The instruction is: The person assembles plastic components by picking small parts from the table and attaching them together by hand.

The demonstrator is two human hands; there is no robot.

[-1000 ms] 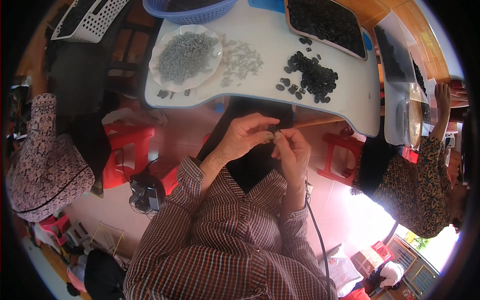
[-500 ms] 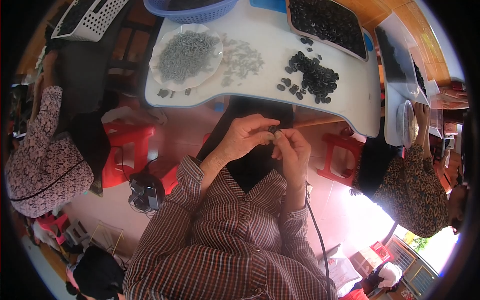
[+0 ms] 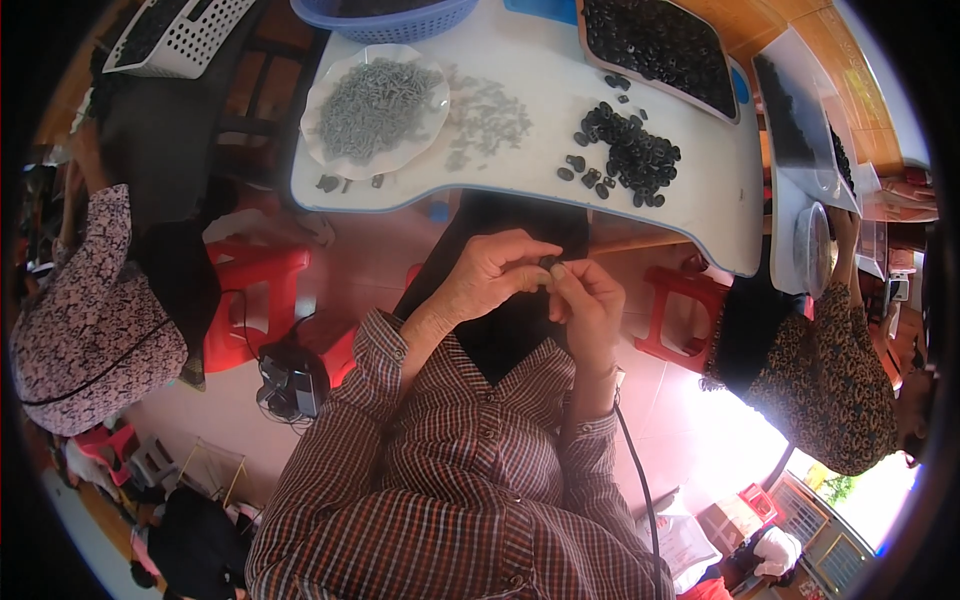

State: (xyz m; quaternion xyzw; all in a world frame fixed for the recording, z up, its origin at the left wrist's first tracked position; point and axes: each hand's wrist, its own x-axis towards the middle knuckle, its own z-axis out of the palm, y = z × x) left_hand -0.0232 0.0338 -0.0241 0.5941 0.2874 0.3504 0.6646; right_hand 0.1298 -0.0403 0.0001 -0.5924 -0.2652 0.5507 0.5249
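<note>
The left hand (image 3: 495, 268) and right hand (image 3: 592, 297) grip a small black part (image 3: 548, 262) between them, above the lap; it seems unfinished. Many black pieces (image 3: 632, 155), right, and grey pieces (image 3: 368, 110), left, remain on the table (image 3: 545, 65).

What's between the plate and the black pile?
In the head view, a scatter of pale grey bits lies beside the plate, then white tabletop up to the black pile.

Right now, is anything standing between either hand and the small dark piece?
Nothing visible is: the left hand and right hand both have fingertips at the small dark piece, partly hiding it.
</note>
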